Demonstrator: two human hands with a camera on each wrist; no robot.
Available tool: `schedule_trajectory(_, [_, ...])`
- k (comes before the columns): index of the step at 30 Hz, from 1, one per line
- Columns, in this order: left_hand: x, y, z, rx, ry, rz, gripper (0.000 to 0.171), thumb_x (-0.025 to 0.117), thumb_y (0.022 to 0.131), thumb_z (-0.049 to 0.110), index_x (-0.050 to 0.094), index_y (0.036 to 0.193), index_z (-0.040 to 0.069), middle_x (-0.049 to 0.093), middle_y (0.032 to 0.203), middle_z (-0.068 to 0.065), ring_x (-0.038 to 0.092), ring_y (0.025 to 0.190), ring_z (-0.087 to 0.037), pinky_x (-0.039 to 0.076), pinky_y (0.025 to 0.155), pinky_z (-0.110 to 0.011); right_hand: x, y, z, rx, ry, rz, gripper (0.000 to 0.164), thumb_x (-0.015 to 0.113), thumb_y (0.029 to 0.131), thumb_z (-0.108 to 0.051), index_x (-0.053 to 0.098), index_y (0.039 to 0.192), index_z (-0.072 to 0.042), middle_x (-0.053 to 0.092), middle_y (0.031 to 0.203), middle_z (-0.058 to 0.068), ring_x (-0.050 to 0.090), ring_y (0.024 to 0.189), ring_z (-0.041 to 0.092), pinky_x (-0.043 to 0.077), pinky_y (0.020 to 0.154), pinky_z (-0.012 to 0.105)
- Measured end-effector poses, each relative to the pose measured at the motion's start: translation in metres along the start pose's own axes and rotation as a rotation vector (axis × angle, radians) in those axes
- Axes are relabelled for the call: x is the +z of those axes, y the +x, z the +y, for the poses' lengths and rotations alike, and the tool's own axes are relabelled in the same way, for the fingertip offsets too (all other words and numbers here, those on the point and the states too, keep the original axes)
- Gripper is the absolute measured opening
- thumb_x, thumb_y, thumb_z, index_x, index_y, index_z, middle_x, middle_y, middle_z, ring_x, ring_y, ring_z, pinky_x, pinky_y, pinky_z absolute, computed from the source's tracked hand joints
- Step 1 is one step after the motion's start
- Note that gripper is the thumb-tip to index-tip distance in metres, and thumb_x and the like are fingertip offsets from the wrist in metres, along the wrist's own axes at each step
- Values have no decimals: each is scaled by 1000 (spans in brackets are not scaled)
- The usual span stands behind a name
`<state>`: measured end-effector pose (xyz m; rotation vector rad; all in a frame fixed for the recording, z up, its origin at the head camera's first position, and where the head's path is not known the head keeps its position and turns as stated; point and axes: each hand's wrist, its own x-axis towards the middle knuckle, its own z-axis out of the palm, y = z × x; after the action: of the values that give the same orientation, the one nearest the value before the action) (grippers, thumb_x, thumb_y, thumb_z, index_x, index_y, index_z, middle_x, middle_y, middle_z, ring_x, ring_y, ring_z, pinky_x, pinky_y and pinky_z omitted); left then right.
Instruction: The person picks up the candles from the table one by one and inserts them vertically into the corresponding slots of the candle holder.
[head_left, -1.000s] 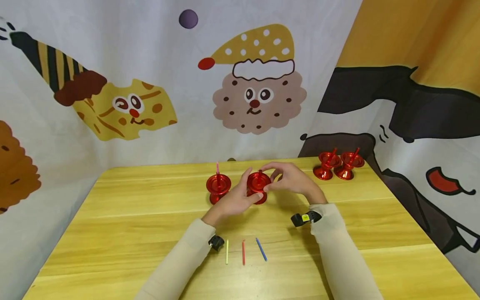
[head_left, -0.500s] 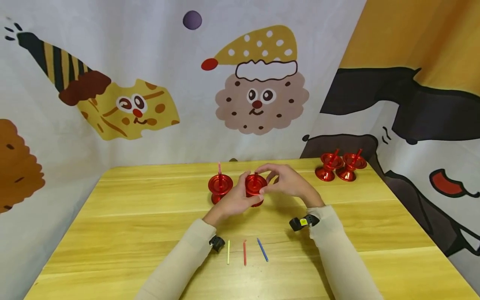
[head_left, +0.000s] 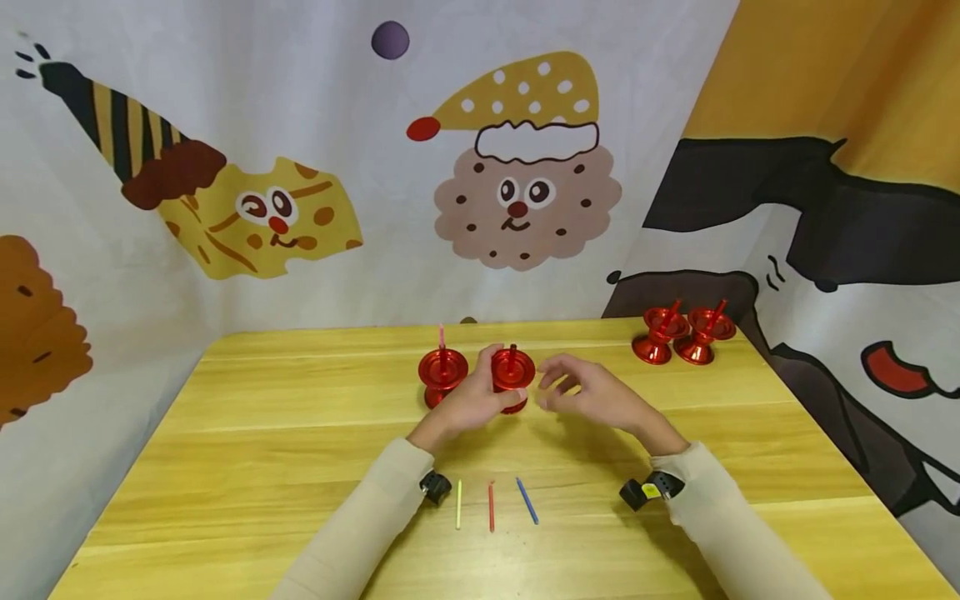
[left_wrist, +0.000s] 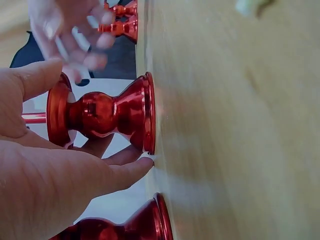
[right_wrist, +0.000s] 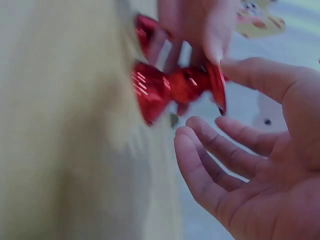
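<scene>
My left hand (head_left: 483, 396) holds a shiny red metal candle holder (head_left: 513, 369) from its left side, thumb at the dish rim and fingers round the stem. In the left wrist view this candle holder (left_wrist: 97, 115) stands upright on the table, a short spike rising from its dish. To its right, my right hand (head_left: 588, 392) hovers with loosely bent fingers and nothing between them. The right wrist view shows a gap between most of its fingers and the candle holder (right_wrist: 170, 90). Close by on the left stands another red candle holder (head_left: 442, 368) with a pink candle (head_left: 442, 336) upright in it.
Two more red candle holders (head_left: 665, 323) stand together at the table's back right. A yellow candle (head_left: 459, 504), a red candle (head_left: 491, 507) and a blue candle (head_left: 527, 500) lie near the front of the wooden table (head_left: 247, 467). A printed curtain (head_left: 300, 100) hangs behind.
The held candle holder has shifted slightly left, closer to the one with the pink candle. My right hand has let go of it and drawn back to the right. My left hand keeps its grip.
</scene>
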<state>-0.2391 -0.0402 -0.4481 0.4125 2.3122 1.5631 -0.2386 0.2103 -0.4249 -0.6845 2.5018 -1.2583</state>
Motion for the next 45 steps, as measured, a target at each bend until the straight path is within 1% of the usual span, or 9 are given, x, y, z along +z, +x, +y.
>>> schedule_trajectory(3, [0, 0, 0, -4, -1, 9, 93, 75, 105, 27, 15, 174, 8, 54, 157, -31, 58, 141, -41, 43, 119, -56, 13, -14, -2, 27, 59, -69, 45, 80, 99, -14, 63, 135, 6, 74, 114, 13, 71, 101, 27, 59, 84, 35])
schedule_trajectory(8, [2, -1, 1, 1, -21, 17, 93, 75, 106, 28, 15, 174, 7, 53, 157, -31, 56, 143, -41, 42, 120, -56, 34, -36, -9, 71, 164, -182, 39, 84, 94, -8, 68, 126, 6, 72, 106, 12, 71, 91, 24, 59, 79, 27])
schedule_trajectory(10, [2, -1, 1, 5, -22, 17, 92, 74, 107, 30, 15, 174, 7, 53, 157, -31, 57, 143, -41, 43, 119, -56, 41, -43, -12, 73, 175, -203, 37, 86, 91, -5, 70, 123, 6, 72, 101, 10, 70, 88, 21, 58, 78, 25])
schedule_trajectory(13, [2, -2, 1, 10, -11, 19, 90, 72, 108, 31, 14, 174, 8, 54, 156, -31, 59, 141, -40, 45, 118, -55, 51, -51, -15, 53, 148, -214, 35, 90, 87, -4, 72, 116, 3, 72, 90, 3, 68, 80, 15, 57, 74, 24])
schedule_trajectory(18, [1, -3, 1, 16, -3, 17, 89, 70, 110, 31, 13, 174, 8, 54, 156, -31, 60, 139, -40, 45, 117, -55, 65, -57, -22, 22, 19, -192, 35, 99, 79, -12, 74, 103, -6, 69, 78, -9, 64, 70, 6, 55, 69, 24])
schedule_trajectory(21, [2, -2, 1, 21, -11, 12, 89, 70, 110, 30, 13, 174, 8, 54, 157, -31, 59, 140, -40, 44, 118, -55, 72, -59, -26, 9, -77, -146, 37, 103, 75, -16, 74, 97, -11, 66, 73, -14, 62, 67, 2, 54, 67, 24])
schedule_trajectory(26, [2, -2, 0, 26, -22, 7, 89, 70, 110, 31, 13, 174, 8, 53, 158, -31, 57, 142, -40, 43, 120, -55, 78, -61, -32, -20, -179, -91, 34, 101, 73, -11, 72, 89, -15, 63, 70, -20, 59, 64, -2, 52, 64, 24])
schedule_trajectory(35, [2, -3, 0, 9, 1, 7, 89, 70, 110, 31, 12, 175, 10, 51, 159, -31, 56, 143, -41, 42, 121, -56, 78, -62, -36, -10, -211, -78, 28, 97, 77, -3, 74, 87, -14, 64, 68, -19, 58, 63, -3, 51, 63, 24])
schedule_trajectory(45, [3, -3, -1, 8, -3, 12, 89, 70, 110, 32, 13, 174, 10, 52, 159, -31, 57, 143, -40, 42, 121, -56, 76, -58, -35, -11, -216, -96, 23, 87, 76, 4, 75, 86, -14, 63, 67, -19, 57, 60, -2, 49, 59, 24])
